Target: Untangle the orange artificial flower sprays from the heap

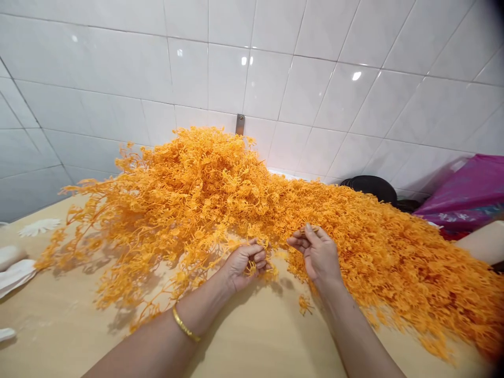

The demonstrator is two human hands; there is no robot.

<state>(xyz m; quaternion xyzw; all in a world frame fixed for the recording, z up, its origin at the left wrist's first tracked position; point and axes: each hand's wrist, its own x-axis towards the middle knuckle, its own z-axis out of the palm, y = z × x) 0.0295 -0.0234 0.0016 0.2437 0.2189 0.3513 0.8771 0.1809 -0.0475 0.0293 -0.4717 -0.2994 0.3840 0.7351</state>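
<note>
A large heap of orange artificial flower sprigs [205, 184] with thin curly stems spreads over the table. My left hand [246, 265] is closed on an orange artificial flower sprig [252, 269], whose frilly ends poke out around the fingers. To its right, my right hand [321, 254] is raised in front of the heap with thumb and fingertips pinched together. Whatever may sit in that pinch is too small to make out. A single loose orange floret [304, 304] lies on the table below the right hand.
The beige table [252, 336] meets a white tiled wall [268, 79] bearing a metal bracket [240, 124]. White pieces [16, 275] lie at the left edge, near a white petal-shaped piece [39, 227]. Behind the heap at right are a black rounded object [370, 188] and a purple bag [464, 191].
</note>
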